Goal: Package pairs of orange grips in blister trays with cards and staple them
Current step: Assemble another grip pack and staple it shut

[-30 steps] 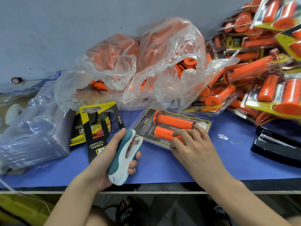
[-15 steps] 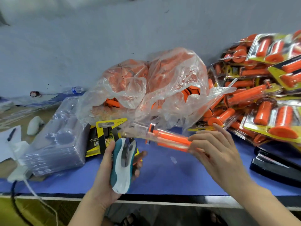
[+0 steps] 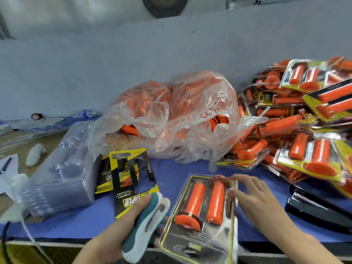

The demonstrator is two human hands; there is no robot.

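Note:
A blister pack with two orange grips on a black and yellow card lies lengthwise near the table's front edge. My right hand holds its right side, fingers curled over the edge near the top. My left hand grips a teal and white stapler just left of the pack. Loose black and yellow cards lie behind the stapler. A stack of empty clear blister trays sits at the left.
A clear plastic bag of loose orange grips fills the middle back. A heap of finished packs rises at the right. A black stapler lies on the blue mat at the right. A grey wall stands behind.
My right hand has turned the pack from crosswise in the air to lengthwise near the table's front edge, grips facing up. The stapler in my left hand stays beside it. The camera tilted upward.

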